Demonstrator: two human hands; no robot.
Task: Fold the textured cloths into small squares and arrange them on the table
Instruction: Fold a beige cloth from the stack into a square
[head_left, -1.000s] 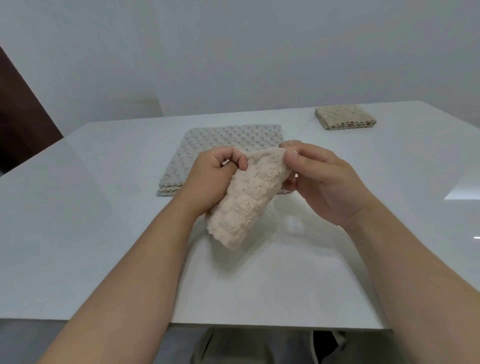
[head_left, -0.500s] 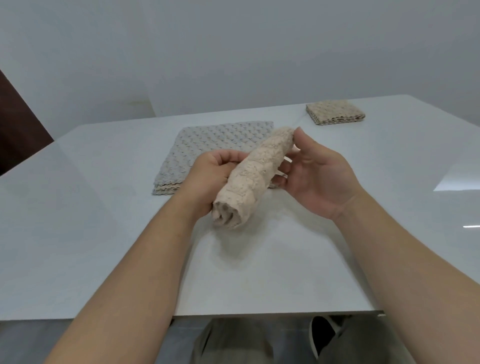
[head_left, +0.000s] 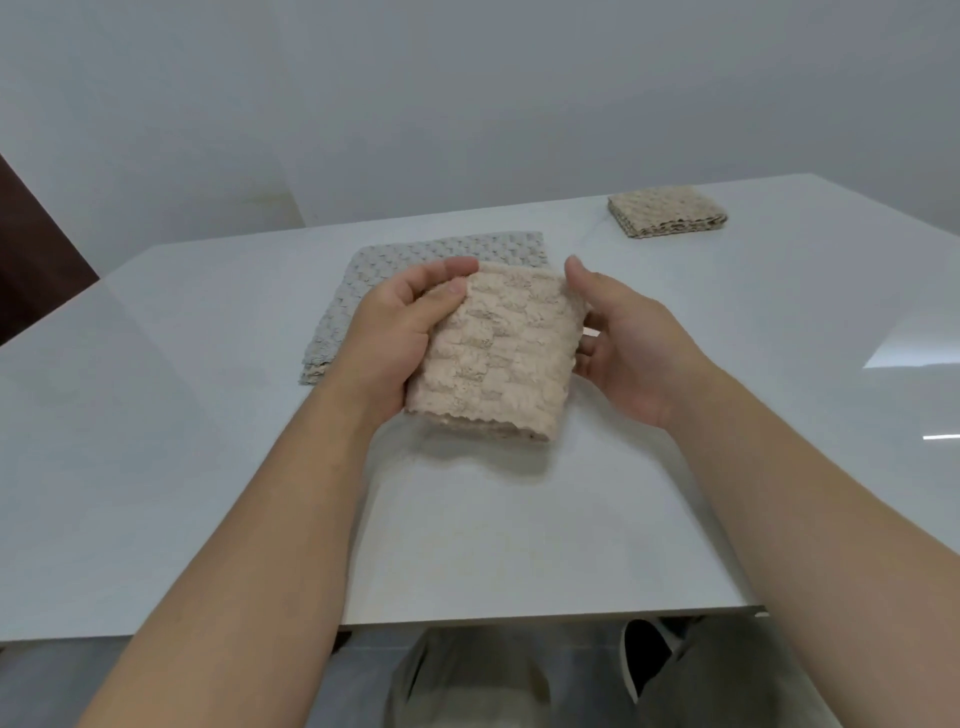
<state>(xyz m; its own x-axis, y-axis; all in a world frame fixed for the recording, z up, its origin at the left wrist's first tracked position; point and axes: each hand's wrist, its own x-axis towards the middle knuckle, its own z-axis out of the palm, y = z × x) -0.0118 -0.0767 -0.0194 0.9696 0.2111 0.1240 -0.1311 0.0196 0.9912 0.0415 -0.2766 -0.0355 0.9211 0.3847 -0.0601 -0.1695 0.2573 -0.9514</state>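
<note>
Folded beige cloth over worktop, left hand fingers grasping its left edge, right hand fingers relaxed at its right edge, grey cloth behind, tan folded square beyond.

A plain pale grey wall is seen beyond both hands, with a faint corner line in it above and behind the left hand. A dark brown panel is cut off by the frame's edge, well to the left of that hand. Below and nearer than the right hand, grey-green trousers and a dark shoe with a pale rim are shown over a grey floor.
</note>
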